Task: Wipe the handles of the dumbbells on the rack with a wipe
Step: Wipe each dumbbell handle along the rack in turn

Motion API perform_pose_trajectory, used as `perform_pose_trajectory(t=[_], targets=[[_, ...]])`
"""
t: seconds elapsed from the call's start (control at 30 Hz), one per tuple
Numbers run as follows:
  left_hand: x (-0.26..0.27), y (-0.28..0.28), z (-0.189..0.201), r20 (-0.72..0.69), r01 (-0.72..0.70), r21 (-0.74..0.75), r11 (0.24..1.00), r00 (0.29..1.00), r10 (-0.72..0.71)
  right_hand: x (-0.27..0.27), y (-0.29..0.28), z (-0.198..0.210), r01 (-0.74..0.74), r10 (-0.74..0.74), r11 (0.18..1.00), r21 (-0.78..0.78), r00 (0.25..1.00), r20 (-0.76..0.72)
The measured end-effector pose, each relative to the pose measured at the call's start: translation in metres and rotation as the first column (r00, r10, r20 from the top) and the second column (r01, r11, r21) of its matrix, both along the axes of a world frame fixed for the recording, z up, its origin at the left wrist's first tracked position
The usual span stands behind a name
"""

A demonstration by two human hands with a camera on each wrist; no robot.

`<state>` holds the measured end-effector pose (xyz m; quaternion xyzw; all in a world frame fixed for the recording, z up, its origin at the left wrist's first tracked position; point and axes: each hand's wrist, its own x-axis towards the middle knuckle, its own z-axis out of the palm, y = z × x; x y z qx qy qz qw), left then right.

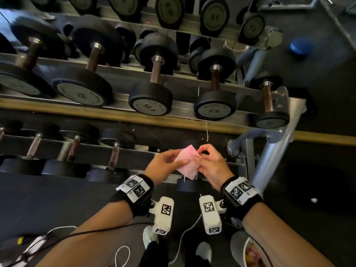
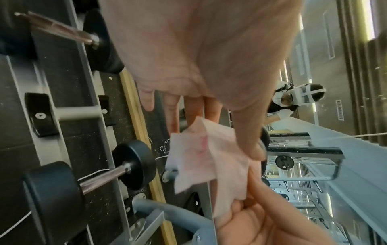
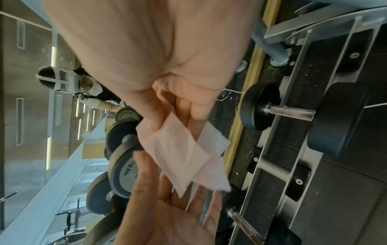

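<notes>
Two hands share one thin pale-pink square wipe (image 1: pixel 187 163), held in the air between them: the left hand (image 1: pixel 163 163) pinches its near-left edge between thumb and fingers, and the right hand (image 1: pixel 211 163) pinches the opposite edge, fingers curled in on the sheet. The wipe is creased and partly doubled over, one corner hanging loose below the grip; the right wrist view shows two layers overlapping. It touches no metal yet.

Just beyond and below the grip runs the lowest tier of the grey steel dumbbell rack (image 1: pixel 269 151), with a small black dumbbell directly under the hands, mostly hidden by them. Further out from the grip, the middle tier carries black round-headed dumbbells with brownish metal handles (image 1: pixel 156 71), the nearest being the one marked 7.5 (image 1: pixel 214 93).

The step in hand looks like readying the wipe, folding or spreading it. Next, one hand would likely need to take it alone, wrap it round a handle between the heads, and rub along its length.
</notes>
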<state>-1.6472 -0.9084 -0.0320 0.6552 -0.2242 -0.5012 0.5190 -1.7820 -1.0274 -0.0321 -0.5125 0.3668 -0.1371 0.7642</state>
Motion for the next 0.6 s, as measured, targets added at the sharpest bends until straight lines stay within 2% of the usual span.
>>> perform_pose_trajectory(t=[0.1,0.2,0.23,0.3,0.4,0.5,0.6], targets=[[-0.01,-0.006,-0.025,-0.019,0.029,0.022,0.999,0.999,-0.029,-0.017,-0.011,-0.024,-0.036,0.025,0.989,-0.141,0.997,-0.078],[-0.023,-0.011,-0.057,-0.056,0.09,-0.005,0.996,0.994,-0.09,-0.035,-0.029,-0.05,-0.18,0.118,0.927,-0.33,0.973,-0.201],[-0.027,-0.015,-0.068,-0.061,0.099,-0.01,0.995,0.993,-0.099,-0.039,-0.035,-0.06,-0.246,0.168,0.911,-0.332,0.955,-0.247],[-0.038,-0.021,-0.093,-0.042,0.102,0.014,0.995,0.994,-0.102,-0.048,-0.046,-0.083,-0.327,0.256,0.916,-0.233,0.923,-0.288],[-0.052,-0.031,-0.134,0.064,0.076,0.085,0.993,0.995,-0.082,-0.059,-0.059,-0.119,-0.399,0.342,0.907,-0.134,0.884,-0.319],[-0.055,-0.041,-0.182,0.134,0.047,0.109,0.993,0.989,-0.062,-0.065,-0.072,-0.16,-0.404,0.321,0.897,-0.178,0.874,-0.366],[-0.048,-0.056,-0.235,0.187,-0.042,0.11,0.993,0.982,0.021,-0.066,-0.092,-0.208,-0.345,0.24,0.91,-0.228,0.889,-0.389]])
